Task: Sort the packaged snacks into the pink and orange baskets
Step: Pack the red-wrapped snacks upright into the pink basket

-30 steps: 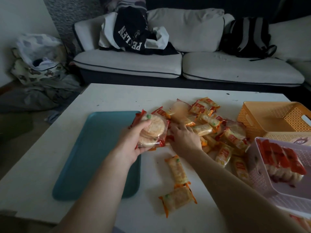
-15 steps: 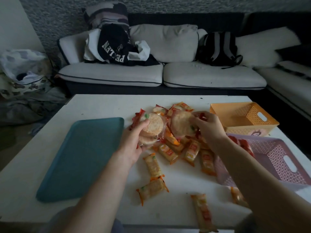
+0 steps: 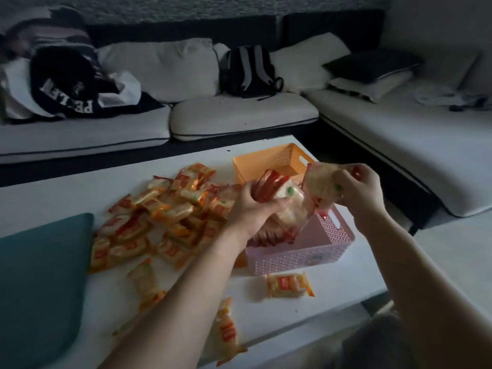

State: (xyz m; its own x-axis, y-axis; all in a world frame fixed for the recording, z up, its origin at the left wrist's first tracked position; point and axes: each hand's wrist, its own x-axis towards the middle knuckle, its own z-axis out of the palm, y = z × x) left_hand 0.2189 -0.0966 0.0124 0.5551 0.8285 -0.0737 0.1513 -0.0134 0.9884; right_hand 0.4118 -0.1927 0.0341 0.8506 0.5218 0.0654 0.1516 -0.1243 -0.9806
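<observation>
My left hand (image 3: 251, 206) grips a stack of red-edged round cracker packs (image 3: 277, 191) above the pink basket (image 3: 306, 255). My right hand (image 3: 355, 187) holds one more round cracker pack (image 3: 320, 182) just to the right, over the same basket. Red-edged packs lie inside the pink basket, partly hidden by my left hand. The orange basket (image 3: 269, 161) stands behind it; its inside is mostly hidden. A heap of orange snack packs (image 3: 159, 217) covers the table's middle.
A teal tray (image 3: 40, 275) lies at the table's left. Loose orange packs lie near the front edge, one (image 3: 290, 284) before the pink basket, another (image 3: 226, 331) by my left forearm. A sofa with cushions, clothes and a backpack (image 3: 247, 73) runs behind and to the right.
Both hands have moved right from the heap to above the pink basket, each carrying its cracker packs. The view has turned right.
</observation>
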